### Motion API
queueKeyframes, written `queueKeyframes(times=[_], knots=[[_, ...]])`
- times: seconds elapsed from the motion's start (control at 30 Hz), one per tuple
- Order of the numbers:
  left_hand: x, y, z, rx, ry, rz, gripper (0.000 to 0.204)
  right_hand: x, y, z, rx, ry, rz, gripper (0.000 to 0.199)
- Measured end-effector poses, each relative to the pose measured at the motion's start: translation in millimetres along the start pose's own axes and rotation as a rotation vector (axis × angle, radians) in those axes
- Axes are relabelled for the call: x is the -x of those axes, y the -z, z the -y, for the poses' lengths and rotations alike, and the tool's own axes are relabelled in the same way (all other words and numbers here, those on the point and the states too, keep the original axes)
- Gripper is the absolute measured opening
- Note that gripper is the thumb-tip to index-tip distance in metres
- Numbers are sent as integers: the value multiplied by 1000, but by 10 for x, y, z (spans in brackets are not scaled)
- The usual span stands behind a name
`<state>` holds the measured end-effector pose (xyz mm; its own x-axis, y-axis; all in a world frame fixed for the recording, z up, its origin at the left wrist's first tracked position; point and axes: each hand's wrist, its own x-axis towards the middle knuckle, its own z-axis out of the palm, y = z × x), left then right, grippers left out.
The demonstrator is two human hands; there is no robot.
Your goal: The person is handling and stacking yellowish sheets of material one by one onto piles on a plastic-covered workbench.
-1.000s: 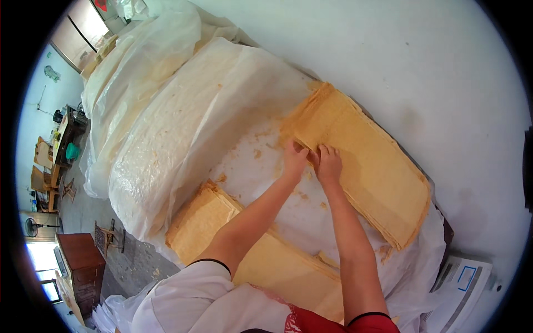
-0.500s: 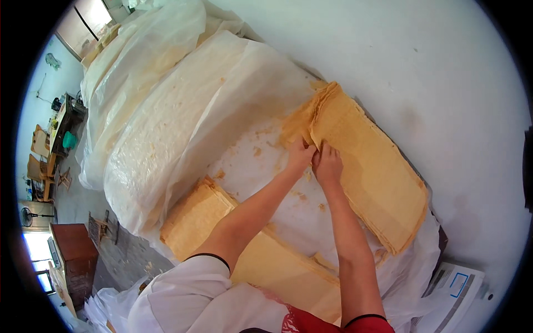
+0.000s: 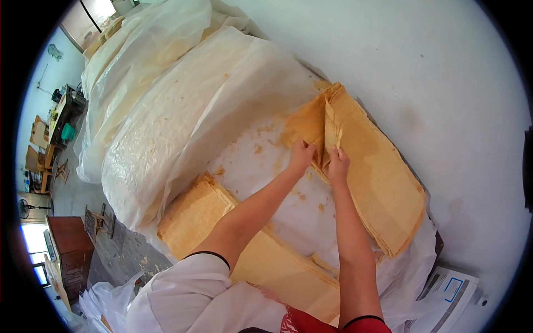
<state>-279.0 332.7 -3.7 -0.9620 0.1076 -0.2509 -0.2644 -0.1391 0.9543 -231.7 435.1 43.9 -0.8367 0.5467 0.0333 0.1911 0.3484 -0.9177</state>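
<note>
A long stack of thin, tan, leathery-looking sheets point(image 3: 377, 172) lies against the wall. At its far left end my left hand point(image 3: 301, 156) pinches the edge of darker tan sheets point(image 3: 307, 123). Just to the right, my right hand point(image 3: 338, 165) grips the near edge of several lighter sheets point(image 3: 333, 126) standing up from the stack. A dark V-shaped gap opens between the two hands. The fingertips are partly hidden by the sheets. A second tan stack point(image 3: 288, 263) lies nearer to me, partly behind my forearms.
White plastic sheeting point(image 3: 172, 116) covers a large mound at the left. Tan crumbs point(image 3: 258, 149) are scattered over the white surface between the stacks. A white wall point(image 3: 444, 100) borders the right side, with a white box point(image 3: 447, 294) at the lower right. A brown cabinet point(image 3: 69, 250) stands at the far left.
My right hand has moved right, drawing several sheet edges away from my left hand. The gap between the sheets has widened; my left hand stays about where it was.
</note>
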Motion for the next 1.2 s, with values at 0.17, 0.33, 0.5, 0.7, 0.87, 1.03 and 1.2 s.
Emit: queueKeyframes(times=[0.17,0.33,0.5,0.7,0.87,1.03,1.2], knots=[[144,-60,-226,-46,-110,-416,24,-107,234,-209,-174,-26,-40,32],[351,-163,-564,-853,-998,253,35,-123,238,-83,-182,55,-21,28],[249,-141,-139,-1104,-877,339,31,-120,615,281,-118,62,-231,24],[303,-259,-355,-1238,-648,532,47,-98,1455,950,-380,230,-365,24],[773,-660,-725,116,-127,676,61,157,1252,682,184,316,-159,18],[344,-564,-290,398,370,668,51,834,636,185,305,388,-34,26],[359,-656,-522,514,418,450,40,1229,816,-313,493,505,96,37]])
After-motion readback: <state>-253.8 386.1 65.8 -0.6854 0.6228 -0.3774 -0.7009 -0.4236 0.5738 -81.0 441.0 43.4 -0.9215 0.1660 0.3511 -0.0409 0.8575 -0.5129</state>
